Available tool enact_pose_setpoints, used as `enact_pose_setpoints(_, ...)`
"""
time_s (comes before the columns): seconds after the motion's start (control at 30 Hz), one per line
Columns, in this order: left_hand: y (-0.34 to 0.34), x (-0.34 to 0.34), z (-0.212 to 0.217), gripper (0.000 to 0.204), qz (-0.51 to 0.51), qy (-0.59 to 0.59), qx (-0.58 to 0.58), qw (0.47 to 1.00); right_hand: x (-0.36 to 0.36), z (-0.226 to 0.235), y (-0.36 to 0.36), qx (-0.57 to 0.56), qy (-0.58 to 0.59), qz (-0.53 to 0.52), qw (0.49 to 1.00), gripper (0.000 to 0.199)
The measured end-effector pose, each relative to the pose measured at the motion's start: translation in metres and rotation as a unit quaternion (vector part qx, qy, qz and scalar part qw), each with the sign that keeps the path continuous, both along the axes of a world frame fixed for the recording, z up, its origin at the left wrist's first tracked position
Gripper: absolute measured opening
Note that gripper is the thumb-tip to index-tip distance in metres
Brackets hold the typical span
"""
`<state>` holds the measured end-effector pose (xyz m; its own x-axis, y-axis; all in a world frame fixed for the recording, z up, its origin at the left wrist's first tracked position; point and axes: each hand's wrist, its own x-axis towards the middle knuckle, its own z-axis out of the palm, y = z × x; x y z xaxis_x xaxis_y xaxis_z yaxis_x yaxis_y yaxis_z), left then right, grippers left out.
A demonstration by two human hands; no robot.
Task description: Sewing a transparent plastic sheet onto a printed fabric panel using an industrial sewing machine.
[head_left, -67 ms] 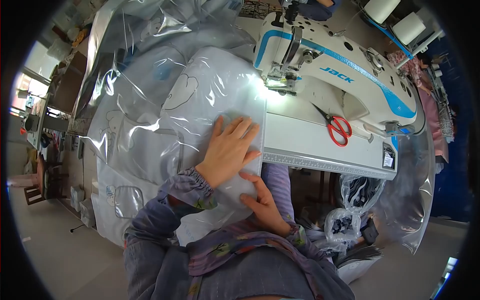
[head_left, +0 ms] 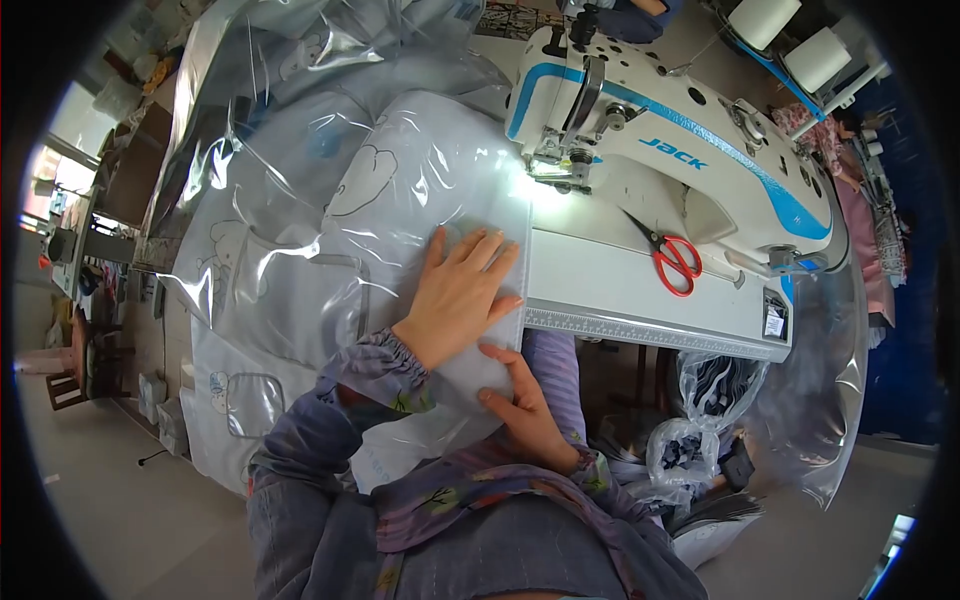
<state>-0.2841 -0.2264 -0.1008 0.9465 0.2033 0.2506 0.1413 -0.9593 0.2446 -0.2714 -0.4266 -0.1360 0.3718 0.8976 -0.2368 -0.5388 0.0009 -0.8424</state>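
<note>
My left hand [head_left: 462, 290] lies flat, fingers spread, on a white fabric piece covered with clear plastic film [head_left: 400, 200], pressing it onto the sewing table [head_left: 640, 290]. My right hand [head_left: 525, 405] pinches the near edge of the same piece just below the table's front edge. The piece reaches up to the needle area [head_left: 552, 170] of a white and blue sewing machine [head_left: 680, 140], lit by its lamp.
Red-handled scissors [head_left: 675, 260] lie on the table right of my hands. Thread cones [head_left: 790, 40] stand behind the machine. A large heap of clear plastic and pale printed fabric [head_left: 270, 230] hangs left. Bags of scraps [head_left: 700, 440] sit under the table.
</note>
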Motion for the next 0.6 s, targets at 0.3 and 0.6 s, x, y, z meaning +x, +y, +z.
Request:
enact_pose_setpoints(0.3,-0.013,0.008,0.008,0.051,-0.005,0.048,0.006,0.999,0.007,-0.011,0.007,0.017,0.064,-0.008,0.998,0.062)
enact_pose_setpoints(0.6,-0.018,0.014,-0.004,0.05,0.021,0.009,0.147,0.989,0.001,-0.023,0.007,0.016,0.066,0.009,0.998,0.076)
